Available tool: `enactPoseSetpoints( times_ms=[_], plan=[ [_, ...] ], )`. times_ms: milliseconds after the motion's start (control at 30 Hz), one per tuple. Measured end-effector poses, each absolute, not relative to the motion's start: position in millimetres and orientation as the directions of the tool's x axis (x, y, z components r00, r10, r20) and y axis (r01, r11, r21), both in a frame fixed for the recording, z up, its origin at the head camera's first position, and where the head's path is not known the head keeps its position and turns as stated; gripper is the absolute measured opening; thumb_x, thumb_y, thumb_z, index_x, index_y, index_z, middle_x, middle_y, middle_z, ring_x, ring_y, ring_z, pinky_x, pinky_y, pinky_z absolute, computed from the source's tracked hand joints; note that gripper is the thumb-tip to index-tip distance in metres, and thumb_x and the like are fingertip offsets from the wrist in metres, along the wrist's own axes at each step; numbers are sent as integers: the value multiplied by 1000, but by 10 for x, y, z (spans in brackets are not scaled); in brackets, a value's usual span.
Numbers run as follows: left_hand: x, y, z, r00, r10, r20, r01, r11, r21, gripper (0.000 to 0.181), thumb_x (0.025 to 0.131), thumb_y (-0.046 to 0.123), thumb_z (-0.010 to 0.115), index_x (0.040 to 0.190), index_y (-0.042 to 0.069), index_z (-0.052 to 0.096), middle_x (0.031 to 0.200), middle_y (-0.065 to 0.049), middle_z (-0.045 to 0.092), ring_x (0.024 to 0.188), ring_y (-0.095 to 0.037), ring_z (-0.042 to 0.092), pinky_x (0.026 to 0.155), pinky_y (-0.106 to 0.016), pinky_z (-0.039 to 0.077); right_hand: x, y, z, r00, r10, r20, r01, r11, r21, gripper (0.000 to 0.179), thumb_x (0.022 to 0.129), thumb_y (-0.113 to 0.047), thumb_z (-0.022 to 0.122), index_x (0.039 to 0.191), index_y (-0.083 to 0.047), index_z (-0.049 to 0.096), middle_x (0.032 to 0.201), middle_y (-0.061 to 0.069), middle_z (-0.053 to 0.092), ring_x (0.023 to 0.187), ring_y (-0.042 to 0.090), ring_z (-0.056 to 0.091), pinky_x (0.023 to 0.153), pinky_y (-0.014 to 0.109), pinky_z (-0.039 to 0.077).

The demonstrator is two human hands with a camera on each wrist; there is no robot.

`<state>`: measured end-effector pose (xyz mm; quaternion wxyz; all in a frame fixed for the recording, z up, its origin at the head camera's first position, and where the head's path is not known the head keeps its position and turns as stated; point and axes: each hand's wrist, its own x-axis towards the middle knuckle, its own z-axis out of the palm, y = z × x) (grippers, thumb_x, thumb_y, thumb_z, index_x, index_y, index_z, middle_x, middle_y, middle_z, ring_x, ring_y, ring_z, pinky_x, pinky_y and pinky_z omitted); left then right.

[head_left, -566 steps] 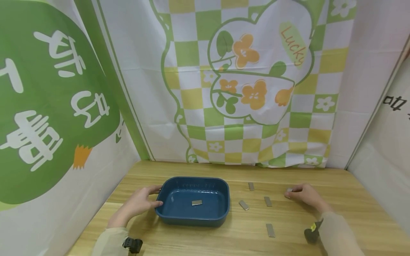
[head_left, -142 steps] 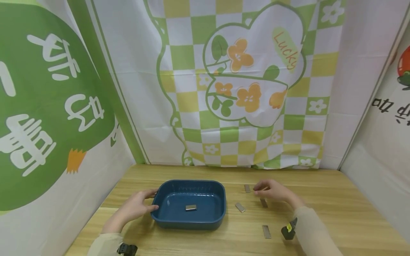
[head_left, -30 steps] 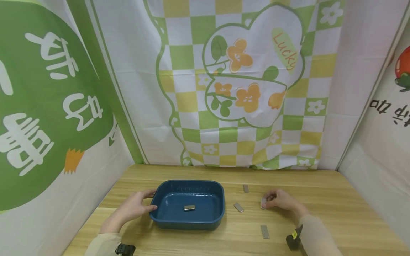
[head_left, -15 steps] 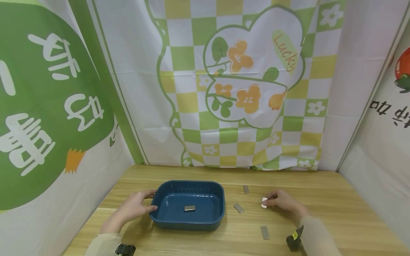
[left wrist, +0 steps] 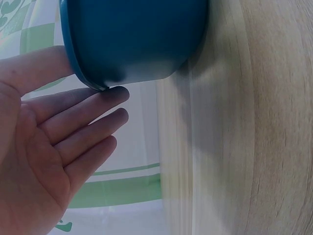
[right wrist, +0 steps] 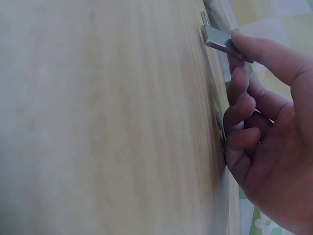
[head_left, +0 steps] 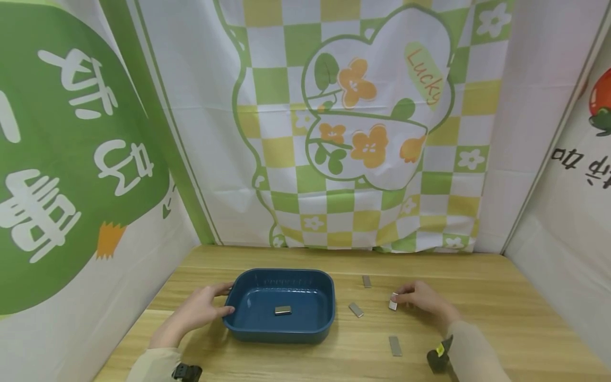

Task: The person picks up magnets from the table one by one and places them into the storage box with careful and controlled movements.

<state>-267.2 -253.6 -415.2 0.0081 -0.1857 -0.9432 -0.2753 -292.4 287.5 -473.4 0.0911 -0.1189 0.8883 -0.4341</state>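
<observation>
My left hand [head_left: 198,309] holds the left end of a dark blue rectangular tray [head_left: 279,336]. In the left wrist view its thumb lies over the rim, and the other fingers stretch along the outside. A small silvery bar [head_left: 283,311] lies inside the tray. My right hand [head_left: 423,301], right of the tray, pinches another flat rectangular metal bar [right wrist: 218,39] by one end between thumb and index finger. The bar is tilted up over the table, and the remaining fingers curl loosely below. Near it lie loose metal bars: one behind [head_left: 366,281], one beside the tray [head_left: 355,310], one nearer [head_left: 395,346].
The wooden tabletop [head_left: 348,366] carries everything. A patterned cloth [head_left: 363,212] hangs along its back edge, with printed cloth walls at left and right. Both wrists wear black camera straps.
Long before, the right hand held a bar farther right, and the bar in the tray looked thinner. Lately the right hand has lifted and tilted a bar off the table; the left hand stayed.
</observation>
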Motion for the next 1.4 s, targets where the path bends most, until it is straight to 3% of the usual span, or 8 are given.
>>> enactPoseSetpoints(
  times_ms=[367,833,1033,1400],
  plan=[
    [-2675,-2542,-4150,-930,348,122,359,781,511,61,79,23,76,130,-3,54,120,-21,64,116,-41,56,97,-59,41,-2901,2856,-4697,-969,-242,-43,-97,540,-836,34,85,-31,70,100,0,69,76,4,61,62,13,52,52,26,45],
    [-2692,-2541,-4152,-935,335,116,344,781,521,61,80,21,75,131,-3,53,121,-21,63,117,-41,55,98,-59,41,-2845,2764,-4595,-974,-222,-50,-68,491,-868,41,85,-33,69,106,2,66,94,8,64,78,20,57,64,32,52],
    [-2674,-2540,-4154,-934,339,116,348,782,517,61,80,23,75,130,-3,54,120,-20,64,117,-41,55,98,-59,41,-2864,2737,-4592,-978,-207,-15,-108,569,-815,40,85,-38,68,106,-5,69,108,9,65,95,19,58,77,30,51],
    [-2682,-2535,-4153,-934,340,111,345,778,524,60,81,22,74,131,-3,53,122,-21,63,118,-42,54,98,-59,40,-2898,2657,-4561,-983,-184,-13,-96,573,-814,40,84,-40,68,106,-6,67,105,7,64,94,18,57,77,29,50]
  ],
)
